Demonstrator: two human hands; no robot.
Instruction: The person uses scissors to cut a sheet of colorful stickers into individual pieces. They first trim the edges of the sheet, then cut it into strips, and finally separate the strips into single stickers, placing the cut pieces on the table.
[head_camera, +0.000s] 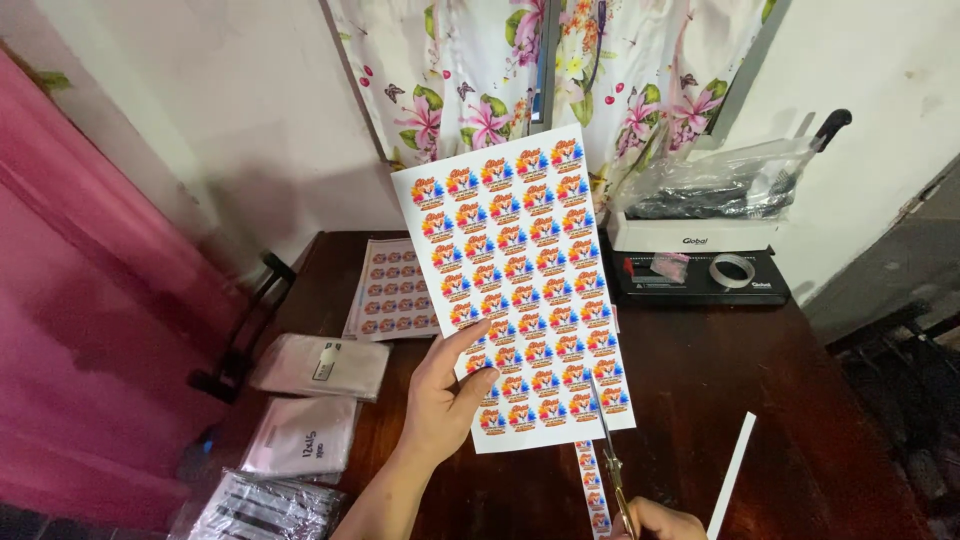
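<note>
Between the left hand's (440, 400) thumb and fingers, a sticker sheet (520, 290) is standing up. Right hand (655, 522) fingers are wrapping scissors (608, 450), blades cutting its bottom edge beside a hanging strip (592, 490).

My left hand (440, 400) holds up the sticker sheet (515, 285). My right hand (655, 520) works scissors (608, 455) into its bottom edge.

I count two sticker sheets: one (520, 290) in my left hand (440, 400), one (395, 290) lying far left. One pair of scissors (608, 455) in my right hand (660, 522). One cut sticker strip (592, 490) near. One white paper strip (732, 475) right. Three plastic packets: two pale (320, 365) (300, 435), one striped (265, 508). One binding machine (700, 255) far right, one tape roll (732, 270) on it.
</note>
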